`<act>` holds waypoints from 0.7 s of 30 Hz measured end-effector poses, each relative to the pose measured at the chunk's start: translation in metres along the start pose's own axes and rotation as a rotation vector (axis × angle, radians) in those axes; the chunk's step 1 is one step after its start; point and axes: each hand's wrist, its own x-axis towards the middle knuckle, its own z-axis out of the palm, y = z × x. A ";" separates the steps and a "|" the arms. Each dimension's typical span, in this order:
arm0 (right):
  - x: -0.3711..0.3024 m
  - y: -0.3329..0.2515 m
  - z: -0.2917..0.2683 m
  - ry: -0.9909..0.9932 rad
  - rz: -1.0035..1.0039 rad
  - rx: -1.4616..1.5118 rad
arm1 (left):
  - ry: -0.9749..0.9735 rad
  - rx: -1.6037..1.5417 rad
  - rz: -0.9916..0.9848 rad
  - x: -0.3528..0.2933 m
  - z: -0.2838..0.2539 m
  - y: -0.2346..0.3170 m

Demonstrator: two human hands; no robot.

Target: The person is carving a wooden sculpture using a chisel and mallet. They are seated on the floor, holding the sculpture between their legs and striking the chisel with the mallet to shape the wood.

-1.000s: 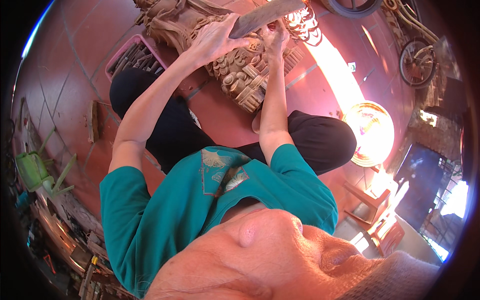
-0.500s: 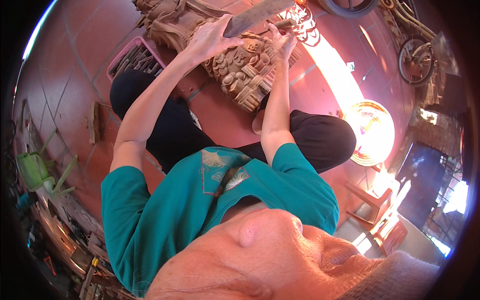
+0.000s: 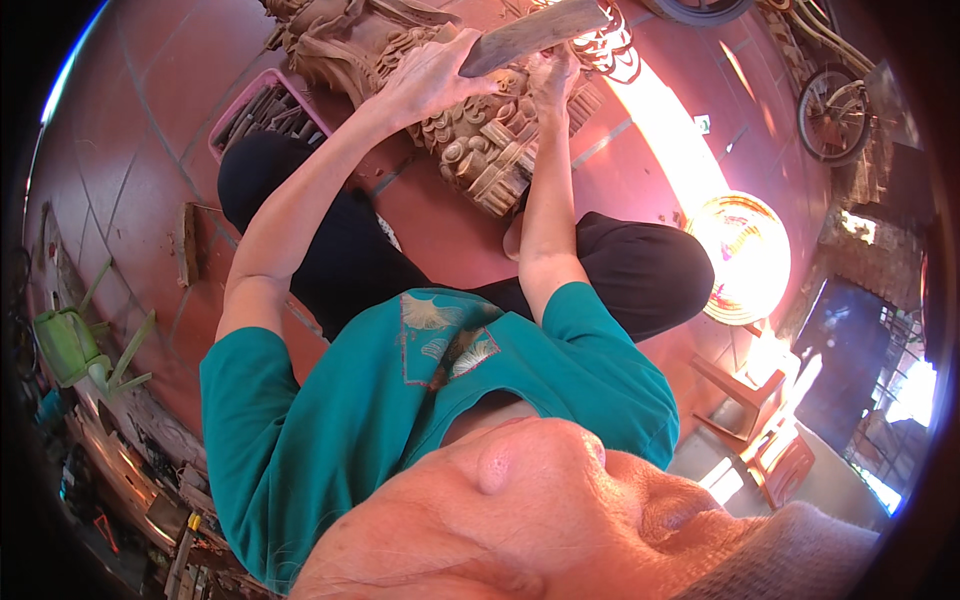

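Note:
My left hand (image 3: 425, 85) is closed round the near end of a flat wooden bat (image 3: 535, 38), which slants up to the right above a carved wooden piece (image 3: 490, 165). The carving, thick with scrolls and ridged relief, lies on the floor beyond my crossed legs. Over its right side my right hand (image 3: 552, 82) is closed in a grip just below the bat. The slim chisel in it is mostly hidden by the fingers and the bat; the earlier picture shows its shaft and handle better.
Left of the carving stands a pink basket (image 3: 222, 125) full of slender tools. A wood offcut (image 3: 187, 245) and a green chair (image 3: 68, 345) are farther left. To the right are a sunlit round woven item (image 3: 742, 262), a wheel (image 3: 833, 115) and a wooden chair (image 3: 740, 400).
The bat has shifted slightly right and now overlaps the top of my right hand. My right hand has moved a little left and turned, so the chisel shows less. Both hands keep their grip.

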 end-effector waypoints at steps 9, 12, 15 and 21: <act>0.000 -0.002 -0.010 0.029 0.120 0.033 | 0.093 0.072 -0.007 0.006 0.003 -0.022; 0.004 0.023 -0.028 0.064 0.133 0.069 | 0.142 -0.060 -0.021 0.000 -0.013 -0.015; 0.008 0.034 -0.034 0.085 0.272 0.409 | 0.105 -0.115 -0.160 -0.006 -0.026 -0.021; 0.008 0.006 -0.033 0.046 0.399 0.548 | 0.072 -0.124 -0.216 -0.013 -0.032 -0.023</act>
